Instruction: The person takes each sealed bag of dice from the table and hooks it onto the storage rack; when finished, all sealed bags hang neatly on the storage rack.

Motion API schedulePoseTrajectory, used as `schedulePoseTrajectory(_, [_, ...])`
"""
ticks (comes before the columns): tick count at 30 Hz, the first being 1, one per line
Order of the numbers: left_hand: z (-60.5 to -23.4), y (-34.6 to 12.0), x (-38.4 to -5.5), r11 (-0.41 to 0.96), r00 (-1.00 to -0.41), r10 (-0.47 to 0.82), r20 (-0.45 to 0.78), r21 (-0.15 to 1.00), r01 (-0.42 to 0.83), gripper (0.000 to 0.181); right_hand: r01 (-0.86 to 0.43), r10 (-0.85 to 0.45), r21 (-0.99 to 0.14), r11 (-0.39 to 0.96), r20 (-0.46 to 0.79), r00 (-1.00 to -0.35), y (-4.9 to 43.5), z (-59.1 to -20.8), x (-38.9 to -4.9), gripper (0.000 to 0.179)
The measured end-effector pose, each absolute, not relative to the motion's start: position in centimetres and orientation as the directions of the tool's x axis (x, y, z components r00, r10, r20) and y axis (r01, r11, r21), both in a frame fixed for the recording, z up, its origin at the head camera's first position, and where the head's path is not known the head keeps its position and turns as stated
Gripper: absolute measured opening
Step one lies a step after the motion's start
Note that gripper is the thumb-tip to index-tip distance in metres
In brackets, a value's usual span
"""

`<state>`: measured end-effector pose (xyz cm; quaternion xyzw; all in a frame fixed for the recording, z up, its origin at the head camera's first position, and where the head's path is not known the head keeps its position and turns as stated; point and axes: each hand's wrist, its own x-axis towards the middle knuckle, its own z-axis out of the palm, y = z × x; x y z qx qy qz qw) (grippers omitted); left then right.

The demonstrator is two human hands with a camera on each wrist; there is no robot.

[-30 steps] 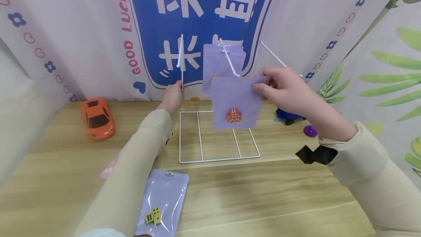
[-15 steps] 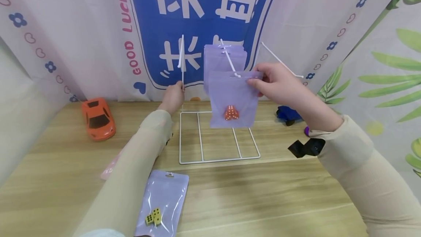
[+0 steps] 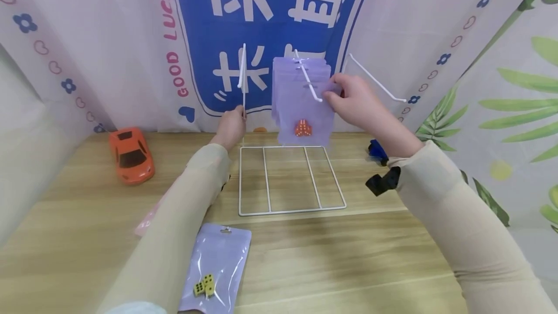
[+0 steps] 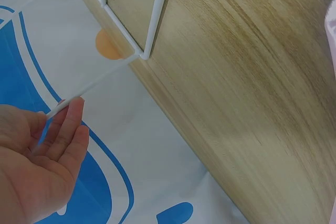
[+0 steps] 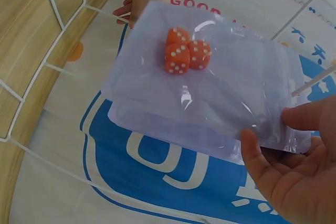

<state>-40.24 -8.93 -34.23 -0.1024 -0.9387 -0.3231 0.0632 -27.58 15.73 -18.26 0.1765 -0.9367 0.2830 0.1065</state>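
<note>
My right hand [image 3: 358,102] pinches the upper right edge of a pale purple zip bag [image 3: 291,110] holding several orange dice [image 5: 177,59]. The bag's top slot is on the middle hook [image 3: 310,84] of a white wire rack [image 3: 292,212], in front of other purple bags [image 5: 173,128] on that hook. In the right wrist view, thumb and fingers [image 5: 254,153] press the bag from both sides near its top. My left hand [image 3: 230,127] grips the rack's left upright [image 4: 100,80] between thumb and fingertips, low down near the curtain.
An orange toy car [image 3: 132,156] stands at left. A purple bag with yellow dice [image 3: 218,251] lies at the front, beside a pink packet [image 3: 147,221] partly under my left sleeve. A blue toy [image 3: 377,151] sits at right. Side hooks [image 3: 377,79] flank the middle one.
My right hand has moved left and back, carrying the orange-dice bag past the middle hook's tip and along it toward the other bags. My left hand stays on the upright.
</note>
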Motion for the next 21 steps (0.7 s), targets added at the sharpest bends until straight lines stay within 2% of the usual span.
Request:
schedulePoseTrajectory(13, [-33.9,-8.8,-40.4,0.772,-0.965,0.158,0.211,0.582,0.254,0.015,-0.338,-0.173,-0.484,0.807,0.353,-0.920,14.9,-18.4,-30.8,0.022])
schedulePoseTrajectory(21, [-34.3,-9.1,-40.3,0.769,-0.963,0.167,0.209,0.583,0.260,0.015,-0.289,-0.138,-0.484,0.826,0.323,-0.936,14.5,-18.7,-31.9,0.025])
